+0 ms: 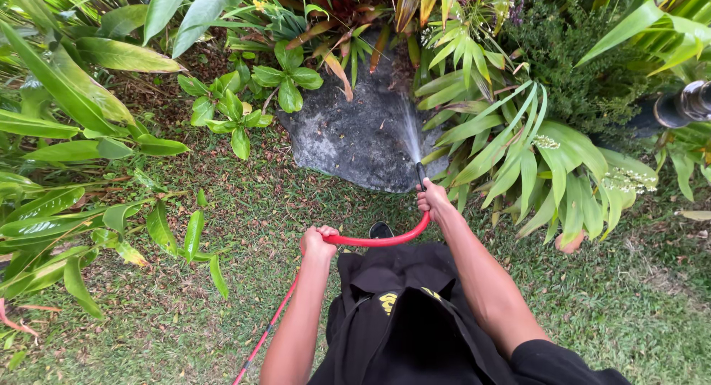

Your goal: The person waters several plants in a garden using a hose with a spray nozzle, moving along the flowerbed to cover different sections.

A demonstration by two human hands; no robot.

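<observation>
The right hand (433,200) grips the red hose (378,241) tip near the rock (355,137), aiming water (409,129); the left hand (317,242) holds the slack.

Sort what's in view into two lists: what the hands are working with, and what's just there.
In use:
- red hose, held by the left hand and the right hand
- black nozzle, spraying water
- grey rock and plants behind it, where the spray lands

Just there:
- grass
- dark pipe at the right edge
- black shoe
</observation>
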